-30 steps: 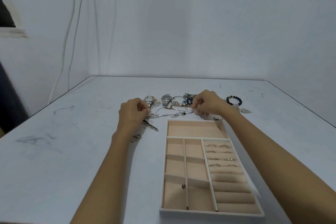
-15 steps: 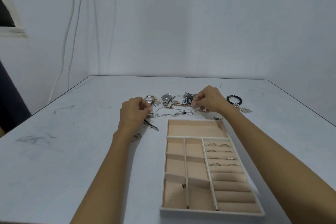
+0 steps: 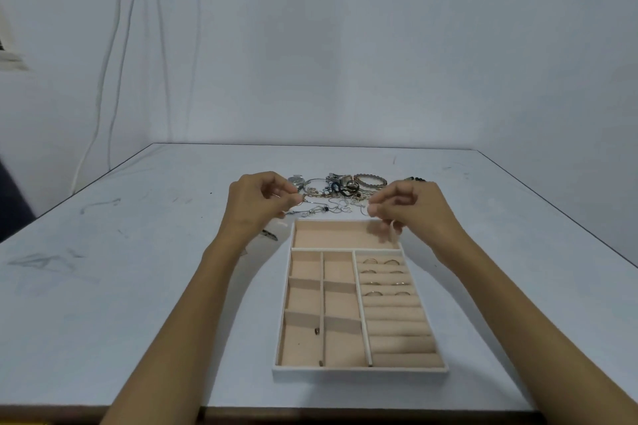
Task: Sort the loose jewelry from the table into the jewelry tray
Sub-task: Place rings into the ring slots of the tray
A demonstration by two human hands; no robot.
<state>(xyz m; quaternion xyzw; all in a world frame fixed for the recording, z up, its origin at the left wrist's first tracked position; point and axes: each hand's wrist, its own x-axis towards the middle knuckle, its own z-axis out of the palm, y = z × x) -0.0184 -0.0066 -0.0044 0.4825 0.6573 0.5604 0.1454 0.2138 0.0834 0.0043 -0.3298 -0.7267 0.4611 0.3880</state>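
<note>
A wide pale surface carries everything, and the jewelry tray is set near the middle of it, close to the person, so that both arms can reach over it to the pile beyond. Its long far compartment is bare, which suits it (judging by shape) to chains; the ring rolls on the right already hold several rings in their upper rows, and two small dark pieces lie in the near-left cells.

The left hand and the right hand are raised just past the tray's far edge, held well apart from each other at about the same height. The fingers of each are pinched together, and a thin chain is seen dangling from the right pinch over the far compartment. Whether the same chain runs across to the left pinch cannot be told; it is too fine. The spread of the hands is judged to be a way of keeping a necklace stretched and untangled for laying down.

The loose jewelry remains heaped just beyond the tray: a watch, bangles, a beaded bracelet and tangled chains, some touching one another. Snagging on that tangle is the likely hindrance. A small dark piece lies beside the tray's left corner, under the left wrist.
</note>
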